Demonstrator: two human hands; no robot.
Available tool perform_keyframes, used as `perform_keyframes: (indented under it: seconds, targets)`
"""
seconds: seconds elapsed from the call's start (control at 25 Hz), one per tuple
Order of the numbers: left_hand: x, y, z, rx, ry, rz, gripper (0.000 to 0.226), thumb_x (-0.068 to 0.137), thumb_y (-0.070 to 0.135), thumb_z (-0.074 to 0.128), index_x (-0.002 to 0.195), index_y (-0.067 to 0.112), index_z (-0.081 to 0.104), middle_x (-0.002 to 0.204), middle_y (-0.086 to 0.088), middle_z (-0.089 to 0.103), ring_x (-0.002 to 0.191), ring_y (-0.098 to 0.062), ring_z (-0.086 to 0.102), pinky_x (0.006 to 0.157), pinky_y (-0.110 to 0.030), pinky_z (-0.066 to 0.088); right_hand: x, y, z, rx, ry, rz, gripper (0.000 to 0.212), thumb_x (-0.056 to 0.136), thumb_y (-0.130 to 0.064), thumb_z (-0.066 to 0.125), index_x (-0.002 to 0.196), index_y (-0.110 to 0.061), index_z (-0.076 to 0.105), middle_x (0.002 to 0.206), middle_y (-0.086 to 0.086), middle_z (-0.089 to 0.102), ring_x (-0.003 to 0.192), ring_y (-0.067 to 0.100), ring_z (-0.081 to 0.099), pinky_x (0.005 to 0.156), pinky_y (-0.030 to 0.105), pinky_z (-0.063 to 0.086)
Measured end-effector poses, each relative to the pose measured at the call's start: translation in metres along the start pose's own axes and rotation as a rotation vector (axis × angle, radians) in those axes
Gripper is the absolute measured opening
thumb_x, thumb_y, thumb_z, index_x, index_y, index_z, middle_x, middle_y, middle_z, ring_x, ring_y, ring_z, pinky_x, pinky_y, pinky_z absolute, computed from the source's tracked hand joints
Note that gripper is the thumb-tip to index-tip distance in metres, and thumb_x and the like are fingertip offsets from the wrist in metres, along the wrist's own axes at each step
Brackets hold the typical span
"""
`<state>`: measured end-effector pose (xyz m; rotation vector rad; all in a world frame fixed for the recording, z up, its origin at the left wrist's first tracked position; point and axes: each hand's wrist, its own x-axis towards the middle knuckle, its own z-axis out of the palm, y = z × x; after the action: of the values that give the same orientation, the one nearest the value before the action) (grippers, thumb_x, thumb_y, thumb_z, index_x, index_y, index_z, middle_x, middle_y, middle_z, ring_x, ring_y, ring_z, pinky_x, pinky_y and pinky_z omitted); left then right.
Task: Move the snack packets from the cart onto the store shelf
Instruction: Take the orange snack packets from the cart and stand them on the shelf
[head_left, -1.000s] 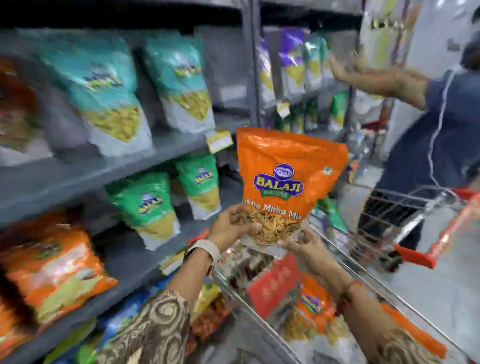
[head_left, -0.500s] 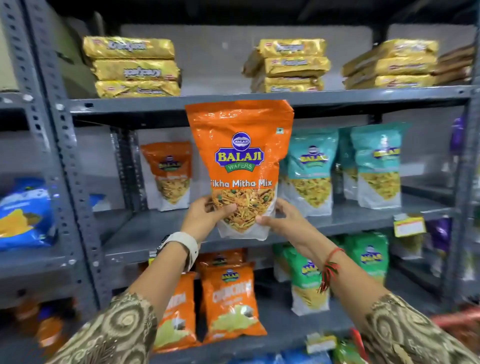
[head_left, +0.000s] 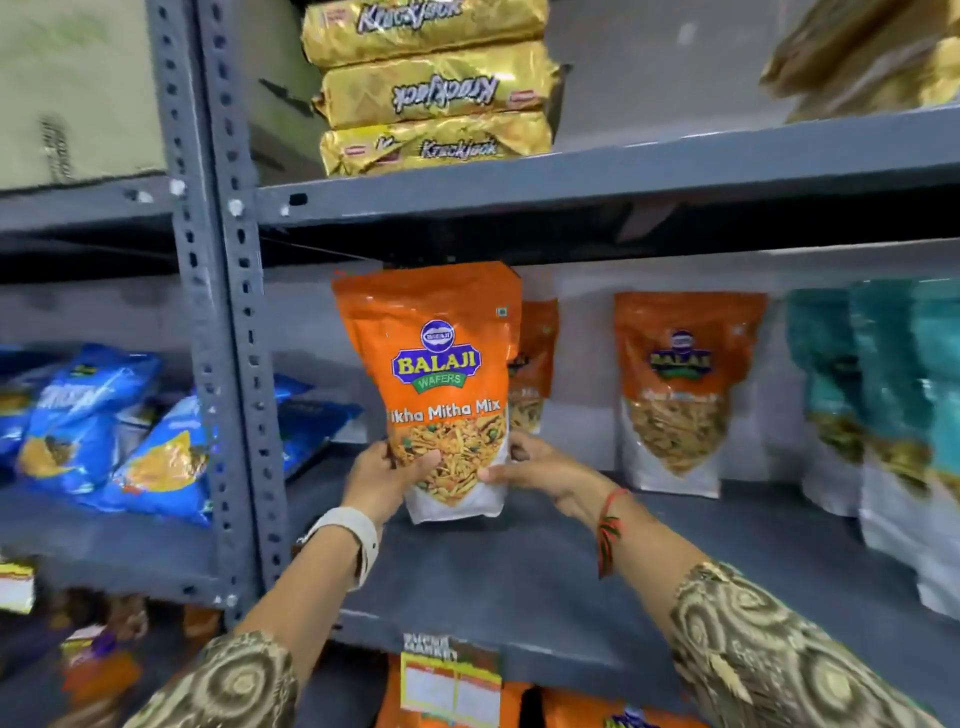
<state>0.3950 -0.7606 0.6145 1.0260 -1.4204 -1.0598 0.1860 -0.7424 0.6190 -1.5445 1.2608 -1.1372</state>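
Packet (head_left: 447, 384) now sits upright low over the middle shelf (head_left: 519, 571), in front of a matching orange pack (head_left: 535, 364); half a second ago it was held up higher, a second ago over the cart. Left hand (head_left: 387, 475) and right hand (head_left: 540, 470) both pinch its lower corners, thumbs on the front. Base looks at or near shelf contact; can't tell which. Likely set-down phase, release next. Cart out of view.

Shop: grey slotted-steel shelf (head_left: 597, 176) stocked with branded snack packets (head_left: 675, 395), price tag (head_left: 451, 686) on shelf edge.
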Motion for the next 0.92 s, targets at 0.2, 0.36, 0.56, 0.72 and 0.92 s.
perform_keyframes:
  seconds: [0.2, 0.36, 0.56, 0.72, 0.92]
  targets:
    - [0.045, -0.025, 0.004, 0.035, 0.179, -0.06, 0.041, 0.061, 0.034, 0.085, 0.093, 0.017, 0.066, 0.1, -0.008, 0.071, 0.098, -0.028, 0.068, 0.092, -0.043, 0.053, 0.081, 0.027, -0.002, 0.022, -0.08, 0.022, 0.06, 0.079, -0.003, 0.076, 0.133, -0.016, 0.053, 0.132, 0.006, 0.062, 0.124, 0.02, 0.056, 0.106, 0.032, 0.045]
    - [0.074, -0.046, 0.001, 0.12, 0.223, -0.079, 0.07, 0.038, 0.066, 0.08, 0.091, 0.022, 0.071, 0.096, -0.003, 0.076, 0.09, -0.024, 0.071, 0.09, -0.047, 0.056, 0.108, 0.042, -0.003, 0.084, -0.123, 0.046, 0.085, 0.053, -0.026, 0.091, 0.131, -0.022, 0.057, 0.135, 0.002, 0.063, 0.129, 0.023, 0.055, 0.113, 0.044, 0.04]
    - [0.085, -0.052, -0.001, 0.153, 0.239, -0.102, 0.082, 0.027, 0.074, 0.078, 0.092, 0.024, 0.07, 0.099, -0.002, 0.076, 0.092, -0.026, 0.071, 0.092, -0.047, 0.055, 0.099, 0.04, -0.001, 0.077, -0.103, 0.058, 0.063, 0.074, -0.012, 0.082, 0.128, -0.026, 0.053, 0.138, 0.006, 0.059, 0.13, 0.025, 0.054, 0.114, 0.045, 0.04]
    - [0.045, -0.005, 0.007, 0.152, 0.379, 0.009, 0.094, 0.045, 0.059, 0.08, 0.126, 0.017, 0.054, 0.129, -0.01, 0.063, 0.118, -0.031, 0.059, 0.103, -0.05, 0.046, 0.054, 0.013, -0.001, 0.035, 0.115, 0.022, 0.068, 0.08, -0.029, 0.078, 0.135, -0.032, 0.04, 0.137, -0.006, 0.054, 0.125, 0.018, 0.051, 0.114, 0.039, 0.035]
    - [-0.029, 0.063, 0.037, 0.108, 0.325, 0.311, 0.074, 0.066, 0.047, 0.077, 0.131, 0.022, 0.053, 0.13, -0.007, 0.063, 0.119, -0.026, 0.059, 0.104, -0.04, 0.045, -0.054, -0.033, -0.002, 0.058, 0.408, -0.093, 0.072, 0.09, -0.031, 0.066, 0.15, -0.023, 0.027, 0.143, -0.003, 0.041, 0.135, 0.016, 0.04, 0.1, 0.029, 0.037]
